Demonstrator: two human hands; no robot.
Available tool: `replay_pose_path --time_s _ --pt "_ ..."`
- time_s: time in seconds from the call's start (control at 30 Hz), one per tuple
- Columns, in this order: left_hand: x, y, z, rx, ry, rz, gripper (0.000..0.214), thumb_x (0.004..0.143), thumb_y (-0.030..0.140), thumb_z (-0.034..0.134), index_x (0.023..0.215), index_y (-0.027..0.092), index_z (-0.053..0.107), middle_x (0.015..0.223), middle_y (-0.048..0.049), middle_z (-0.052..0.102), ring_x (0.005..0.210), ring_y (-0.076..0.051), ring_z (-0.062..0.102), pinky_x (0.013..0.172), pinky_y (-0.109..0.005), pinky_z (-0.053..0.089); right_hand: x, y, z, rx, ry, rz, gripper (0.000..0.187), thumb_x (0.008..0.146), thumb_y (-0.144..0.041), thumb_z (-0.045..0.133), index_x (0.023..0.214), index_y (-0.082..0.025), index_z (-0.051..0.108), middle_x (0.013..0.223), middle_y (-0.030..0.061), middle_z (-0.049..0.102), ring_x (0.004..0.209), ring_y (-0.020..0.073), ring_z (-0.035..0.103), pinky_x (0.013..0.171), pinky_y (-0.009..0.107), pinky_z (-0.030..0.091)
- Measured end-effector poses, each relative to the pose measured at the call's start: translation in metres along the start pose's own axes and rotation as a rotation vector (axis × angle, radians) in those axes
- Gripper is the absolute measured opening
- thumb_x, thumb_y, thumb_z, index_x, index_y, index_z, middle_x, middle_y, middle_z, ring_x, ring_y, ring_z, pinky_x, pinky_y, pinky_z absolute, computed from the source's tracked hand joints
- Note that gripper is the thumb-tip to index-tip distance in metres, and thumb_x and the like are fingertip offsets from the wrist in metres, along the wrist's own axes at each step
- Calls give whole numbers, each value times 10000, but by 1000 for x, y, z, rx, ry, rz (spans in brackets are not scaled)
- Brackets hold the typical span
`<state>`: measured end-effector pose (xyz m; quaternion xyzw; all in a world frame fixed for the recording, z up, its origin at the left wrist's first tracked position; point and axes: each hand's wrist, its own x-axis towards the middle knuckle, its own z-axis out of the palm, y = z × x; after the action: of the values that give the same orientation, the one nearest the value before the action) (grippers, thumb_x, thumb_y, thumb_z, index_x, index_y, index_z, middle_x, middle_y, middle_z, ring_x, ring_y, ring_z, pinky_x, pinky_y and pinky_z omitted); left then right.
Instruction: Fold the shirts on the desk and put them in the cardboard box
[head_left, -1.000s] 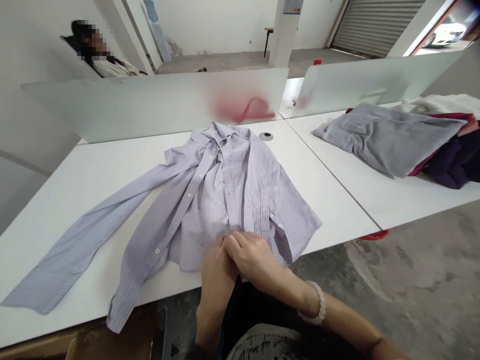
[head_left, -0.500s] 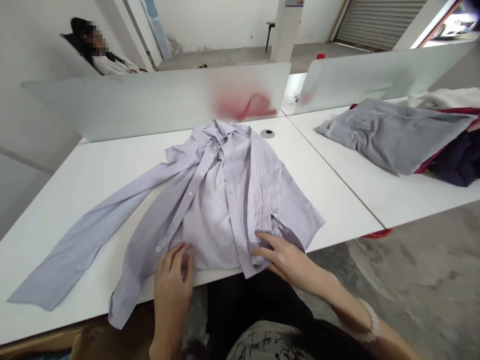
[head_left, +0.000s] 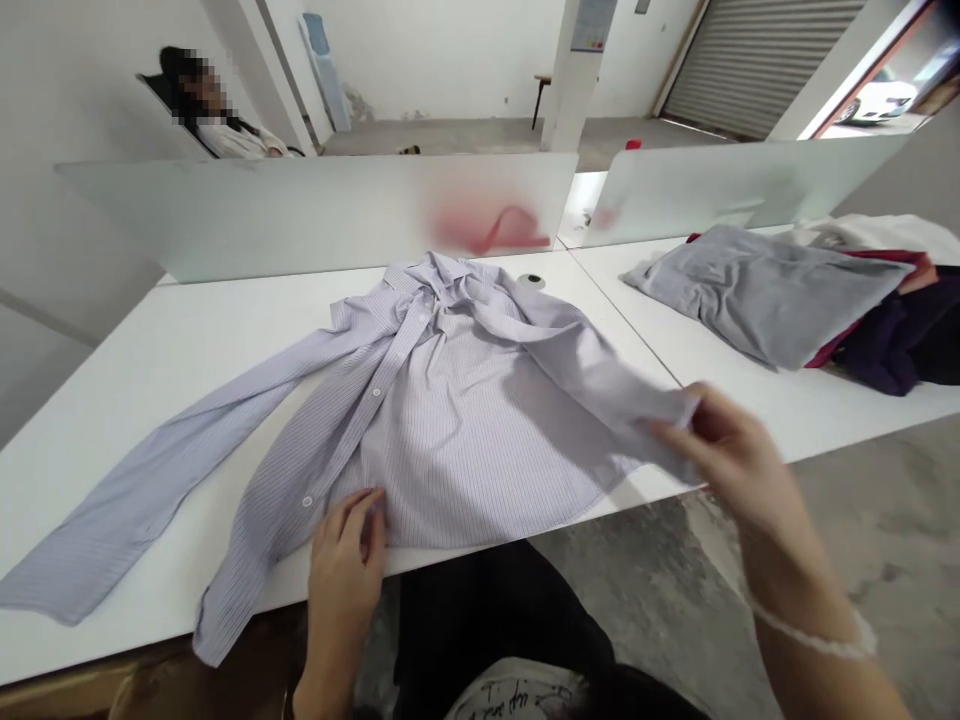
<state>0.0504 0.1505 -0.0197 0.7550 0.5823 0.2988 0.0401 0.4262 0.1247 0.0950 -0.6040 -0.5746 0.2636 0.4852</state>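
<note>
A pale purple striped button-up shirt [head_left: 465, 430] lies unbuttoned on the white table, its collar toward the partition. One sleeve [head_left: 172, 470] stretches out to the left. Near the bottom hem, my left hand [head_left: 349, 545] is closed with its fingertips on the shirt, thumb close to the curled fingers. My right hand [head_left: 739, 465], a little blurred, grips the edge of the right front panel and holds it raised out to the right, past the table's front edge. The inside of the shirt's back shows between the two fronts.
A grey cushion-like cloth item [head_left: 772, 295] lies on a pile of dark and red fabrics at the right. A frosted partition [head_left: 300, 220] runs along the table's back. Behind it, a person [head_left: 225, 130] sits at the left. A round cable cover [head_left: 532, 281] is set in the tabletop [head_left: 187, 330].
My right hand has taken the right front panel and swung it up and to the right, uncovering the shirt's inside back. My left hand has stayed at the hem.
</note>
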Motion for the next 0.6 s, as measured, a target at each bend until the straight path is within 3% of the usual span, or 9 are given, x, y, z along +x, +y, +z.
replay_pose_path --time_s 0.1,0.17,0.23,0.3,0.4,0.5,0.53,0.6 --pt "4 21 3 -84 4 11 271 931 298 415 1077 168 603 1053 -97 642 1026 -246 571 899 -426 474 -22 -16 58 23 -578 -96 145 881 -336 577 897 -193 597 884 46 617 788 147 562 686 263 456" --pt "4 31 8 -109 -23 66 256 931 271 423 1096 171 593 1049 -88 650 1020 -233 577 902 -417 479 -28 -15 91 58 -833 -102 165 890 -349 570 931 -196 613 836 18 603 750 126 543 646 233 430" --pt "2 37 16 -114 -78 155 256 928 230 426 1119 170 584 1066 -84 656 1024 -227 579 906 -416 482 -26 -6 111 95 -948 -56 212 871 -392 595 948 -197 620 723 -21 553 646 104 490 552 211 375" --pt "-1 38 23 -89 -129 239 277 921 187 422 1151 171 576 1126 -86 647 1076 -236 562 933 -442 470 -22 4 117 141 -966 -1 266 871 -433 581 968 -189 622 674 -35 518 589 94 437 500 208 332" --pt "-3 37 30 -45 -159 281 304 914 155 421 1179 170 570 1199 -90 623 1143 -249 528 973 -483 445 -12 11 103 203 -903 8 306 874 -458 559 984 -179 620 718 -16 554 617 96 454 510 213 338" --pt "-4 37 32 -17 -163 279 310 911 151 430 1189 165 567 1210 -94 618 1147 -243 529 976 -478 447 1 13 67 198 -695 37 284 813 -431 633 945 -180 623 735 -4 578 627 108 489 519 224 363" --pt "-4 37 31 -8 -157 288 310 911 151 430 1186 168 570 1207 -93 621 1144 -243 534 975 -478 449 6 16 52 200 -538 67 269 790 -417 653 916 -182 623 720 -5 574 608 109 487 508 228 366" --pt "-3 36 28 3 -149 327 301 910 160 432 1173 179 578 1201 -88 627 1136 -241 545 965 -470 457 16 24 17 236 -42 122 229 757 -391 666 869 -198 615 691 -14 551 570 111 479 478 234 362"
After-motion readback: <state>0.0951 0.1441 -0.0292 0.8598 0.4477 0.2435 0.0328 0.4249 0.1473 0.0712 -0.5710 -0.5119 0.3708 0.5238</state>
